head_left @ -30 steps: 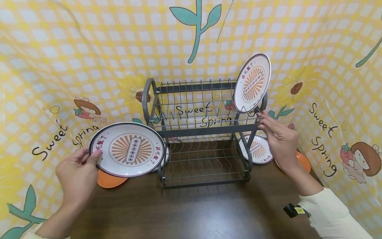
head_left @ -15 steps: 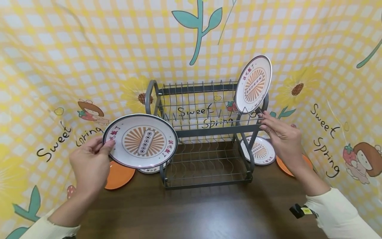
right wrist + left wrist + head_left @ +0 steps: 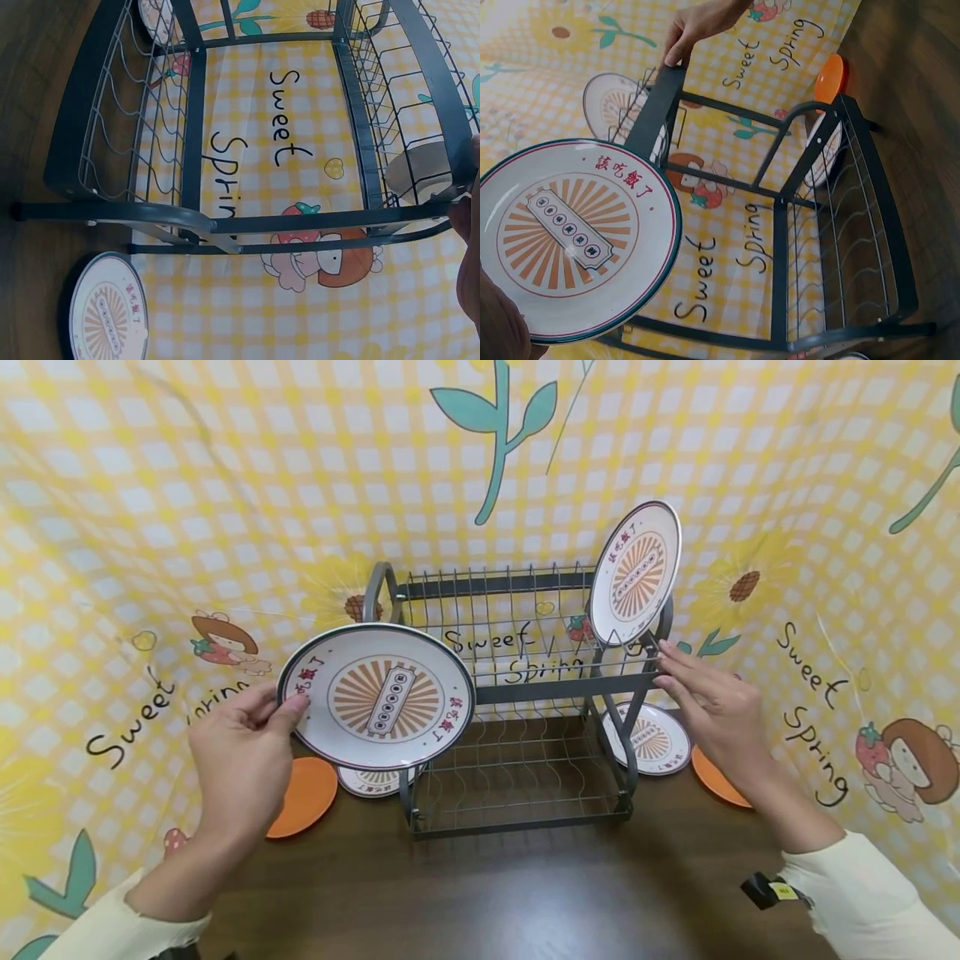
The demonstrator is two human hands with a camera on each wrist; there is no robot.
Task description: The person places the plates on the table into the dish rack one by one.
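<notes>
My left hand pinches the left rim of a white plate, thumb on top. The plate has a dark rim, red characters and an orange sunburst. It is held tilted in front of the left end of a grey two-tier dish rack, overlapping the upper tier in the head view. My right hand grips the rack's upper front bar at its right end, as the left wrist view also shows with the thumb on the bar. A matching plate stands on edge in the upper tier's right end.
On the brown table, a patterned plate and an orange plate lie right of the rack. Another patterned plate and orange plate lie on the left. A yellow checked cloth surrounds the back and sides.
My left hand has moved right and upward with its plate, bringing it over the rack's left end. The right hand stays at the rack's corner, and the standing plate has not moved.
</notes>
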